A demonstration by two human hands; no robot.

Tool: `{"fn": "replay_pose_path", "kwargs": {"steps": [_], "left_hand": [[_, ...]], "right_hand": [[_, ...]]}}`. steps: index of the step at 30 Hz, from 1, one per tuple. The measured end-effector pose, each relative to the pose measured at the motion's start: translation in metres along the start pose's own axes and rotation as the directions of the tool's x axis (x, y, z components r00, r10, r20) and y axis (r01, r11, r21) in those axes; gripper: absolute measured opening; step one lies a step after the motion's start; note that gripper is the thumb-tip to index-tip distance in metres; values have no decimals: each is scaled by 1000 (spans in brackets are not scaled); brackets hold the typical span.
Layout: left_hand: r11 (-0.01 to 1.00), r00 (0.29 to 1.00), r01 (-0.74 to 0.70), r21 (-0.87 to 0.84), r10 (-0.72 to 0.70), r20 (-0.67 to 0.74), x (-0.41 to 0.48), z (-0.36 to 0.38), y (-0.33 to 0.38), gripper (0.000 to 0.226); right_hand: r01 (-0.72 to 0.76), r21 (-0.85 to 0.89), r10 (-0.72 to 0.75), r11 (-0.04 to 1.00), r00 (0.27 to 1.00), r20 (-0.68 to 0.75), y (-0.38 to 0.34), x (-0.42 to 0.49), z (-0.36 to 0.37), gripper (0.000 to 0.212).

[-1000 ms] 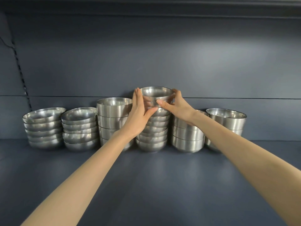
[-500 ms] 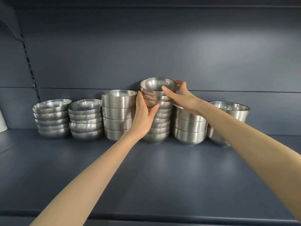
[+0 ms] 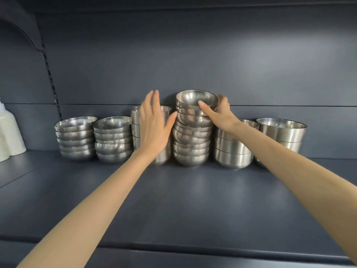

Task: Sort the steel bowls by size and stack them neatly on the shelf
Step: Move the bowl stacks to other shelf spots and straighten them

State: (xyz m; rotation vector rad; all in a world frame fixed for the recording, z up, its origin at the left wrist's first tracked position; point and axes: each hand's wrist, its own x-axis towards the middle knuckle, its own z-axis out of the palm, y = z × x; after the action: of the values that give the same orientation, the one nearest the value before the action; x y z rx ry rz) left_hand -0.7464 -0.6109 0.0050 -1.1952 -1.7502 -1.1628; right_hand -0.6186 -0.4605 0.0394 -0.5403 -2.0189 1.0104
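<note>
Several stacks of steel bowls stand in a row at the back of the dark shelf (image 3: 173,200). The tallest is the middle stack (image 3: 191,144) of small round bowls. My right hand (image 3: 220,115) grips the rim of its top bowl (image 3: 195,98), thumb over the front edge and fingers behind. My left hand (image 3: 154,124) is held flat with straight fingers just left of that stack, its thumb near the stack's side, in front of a stack of straight-walled bowls (image 3: 164,113).
Two stacks of shallow bowls (image 3: 76,138) (image 3: 114,139) stand at the left. Two stacks of wider straight-walled bowls (image 3: 231,151) (image 3: 284,132) stand at the right. A white object (image 3: 9,136) sits at the far left edge. The shelf's back wall is close behind the bowls.
My left hand has come off the middle stack, risen and opened flat to its left. My right hand stays on the top bowl. The camera has pulled back and tilted.
</note>
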Motion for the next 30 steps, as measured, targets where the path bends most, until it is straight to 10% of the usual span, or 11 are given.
{"fn": "replay_pose_path", "kwargs": {"steps": [4, 9, 16, 30], "left_hand": [[987, 999, -19, 159, 11, 46, -18, -7, -46, 85], [771, 887, -439, 462, 288, 361, -49, -2, -93, 122], [659, 800, -592, 464, 410, 438, -52, -2, -115, 142], [692, 790, -605, 393, 463, 402, -53, -3, -123, 102]], "right_hand": [[143, -285, -184, 948, 975, -123, 0, -24, 6, 88], [208, -801, -372, 562, 928, -21, 44, -65, -9, 89], [166, -965, -301, 205, 949, 100, 103, -94, -27, 142], [180, -969, -356, 168, 928, 111, 103, -94, -31, 138]]}}
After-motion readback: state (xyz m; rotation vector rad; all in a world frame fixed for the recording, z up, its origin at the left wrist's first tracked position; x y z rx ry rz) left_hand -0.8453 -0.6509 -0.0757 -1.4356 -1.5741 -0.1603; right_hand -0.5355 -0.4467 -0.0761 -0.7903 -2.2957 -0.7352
